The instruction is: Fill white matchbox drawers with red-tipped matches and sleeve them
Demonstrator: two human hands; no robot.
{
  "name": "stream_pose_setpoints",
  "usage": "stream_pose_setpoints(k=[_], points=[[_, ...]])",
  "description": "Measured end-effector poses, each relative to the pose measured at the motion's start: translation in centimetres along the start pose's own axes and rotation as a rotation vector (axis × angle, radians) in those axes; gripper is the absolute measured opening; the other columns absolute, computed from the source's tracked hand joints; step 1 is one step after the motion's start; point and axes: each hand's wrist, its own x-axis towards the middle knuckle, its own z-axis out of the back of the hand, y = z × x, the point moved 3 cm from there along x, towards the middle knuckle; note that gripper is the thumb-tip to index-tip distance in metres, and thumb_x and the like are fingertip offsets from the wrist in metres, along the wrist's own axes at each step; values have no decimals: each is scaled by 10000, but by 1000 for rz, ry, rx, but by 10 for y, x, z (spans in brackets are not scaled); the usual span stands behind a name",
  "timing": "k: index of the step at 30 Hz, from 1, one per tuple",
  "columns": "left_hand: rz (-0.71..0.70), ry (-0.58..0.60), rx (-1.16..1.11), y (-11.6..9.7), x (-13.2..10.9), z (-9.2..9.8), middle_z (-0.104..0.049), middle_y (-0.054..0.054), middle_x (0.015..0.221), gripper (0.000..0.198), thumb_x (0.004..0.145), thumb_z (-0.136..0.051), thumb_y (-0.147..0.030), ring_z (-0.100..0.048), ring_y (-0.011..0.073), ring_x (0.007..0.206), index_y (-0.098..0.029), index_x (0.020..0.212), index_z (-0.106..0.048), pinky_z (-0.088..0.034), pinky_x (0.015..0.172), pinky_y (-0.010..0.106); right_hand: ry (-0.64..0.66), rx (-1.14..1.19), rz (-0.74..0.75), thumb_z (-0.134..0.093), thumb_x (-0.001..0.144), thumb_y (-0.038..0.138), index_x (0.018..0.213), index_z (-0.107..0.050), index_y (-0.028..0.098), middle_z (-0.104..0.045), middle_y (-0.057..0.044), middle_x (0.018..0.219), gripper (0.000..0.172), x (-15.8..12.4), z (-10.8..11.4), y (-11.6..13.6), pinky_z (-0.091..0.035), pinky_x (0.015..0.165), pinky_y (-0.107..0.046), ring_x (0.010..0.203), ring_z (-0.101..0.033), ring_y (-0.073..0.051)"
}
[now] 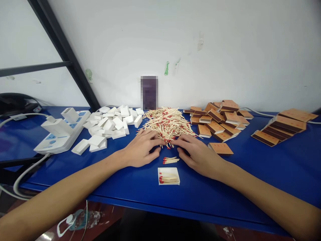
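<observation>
A big heap of red-tipped matches [170, 122] lies on the blue table near the wall. My left hand [142, 147] touches its front left edge, fingers apart. Across from it, my right hand [194, 152] reaches the front right edge with thumb and forefinger apart. Loose matches lie between the two forefingers. Just in front is a small row of matches [171, 160], heads to the left. Nearer the table edge sits an open white tray [178, 170] with several matches inside, heads also to the left.
Many white trays [109, 125] are piled at left, beside a power strip [62, 139] with chargers. Orange matchbox sleeves [220, 120] are heaped at right, with more stacked [283, 125] farther right. A dark upright panel [149, 92] leans on the wall.
</observation>
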Motion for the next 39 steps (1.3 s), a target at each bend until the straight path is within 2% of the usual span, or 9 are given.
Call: stream_pose_setpoints(k=[4,11,18,25,33,39], points=[[29,-13,-22,1,1,0,-604,58,984,292,962,-459,-259,-531,243,987,-208,1157,-670,-367,919,427,-17,-45,-40,-469,944,135,1141,-620,183,-609,-103,1030,253,0,-1,-4,-525,857,-431,989,-602,-256],[70,-31,10,2,5,-3,-619,55,1005,268,951,-484,-273,-541,248,1000,-222,1121,-685,-372,899,427,2,-91,-29,-494,966,182,1047,-636,176,-610,-99,985,163,8,-3,0,-522,801,-400,918,-598,-241],[37,-43,34,0,9,-2,-626,61,1023,258,960,-490,-257,-538,238,989,-222,1093,-708,-369,873,406,6,-76,-16,-491,981,194,1014,-651,165,-603,-85,952,166,13,-4,0,-503,758,-352,875,-601,-219],[-10,-38,9,-3,6,-1,-623,57,994,260,937,-520,-237,-532,238,973,-239,1082,-736,-364,884,414,32,-58,65,-501,956,148,949,-681,183,-607,-62,910,183,12,-3,2,-469,706,-307,793,-582,-180],[-58,-105,-25,-5,4,2,-658,46,1029,228,930,-527,-208,-541,227,1017,-205,974,-751,-356,920,412,44,29,97,-475,960,129,1041,-700,198,-612,-59,924,249,9,0,4,-468,705,-302,802,-589,-173],[-49,-136,33,-6,1,4,-652,56,1028,214,896,-553,-248,-528,242,990,-211,929,-761,-358,905,433,27,-7,41,-465,939,114,1078,-689,204,-594,-60,950,278,5,1,-1,-461,699,-306,802,-587,-176]])
